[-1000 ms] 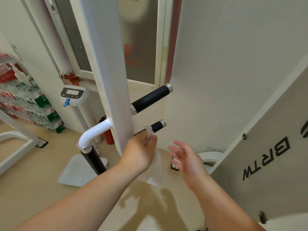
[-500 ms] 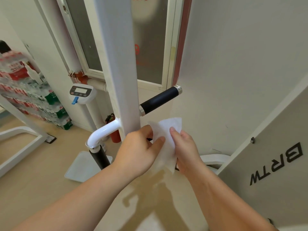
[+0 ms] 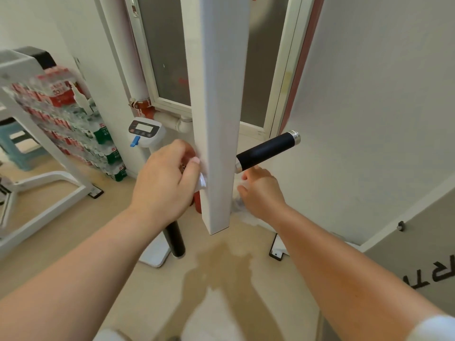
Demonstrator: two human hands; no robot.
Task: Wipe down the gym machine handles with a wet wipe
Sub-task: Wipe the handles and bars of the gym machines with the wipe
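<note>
A white upright post (image 3: 219, 119) of the gym machine stands in the middle. An upper black handle (image 3: 267, 151) with a chrome end cap sticks out to its right. Just below that handle my right hand (image 3: 262, 191) holds the white wet wipe (image 3: 240, 201), bunched under the fingers; the lower right handle is hidden behind hand and wipe. To the left of the post my left hand (image 3: 167, 183) grips the white curved bar (image 3: 202, 183). That bar's black handle (image 3: 175, 239) hangs down below my wrist.
Stacked packs of bottled water (image 3: 71, 124) line the left wall, behind a white machine frame (image 3: 49, 178) and a blue stool (image 3: 14, 143). A scale's display head (image 3: 145, 130) stands near the window (image 3: 167, 57). A grey panel (image 3: 418, 242) rises at right.
My left hand let go of the wipe and moved left round the post onto the curved bar. My right hand keeps the wipe under the upper handle. The view moved closer.
</note>
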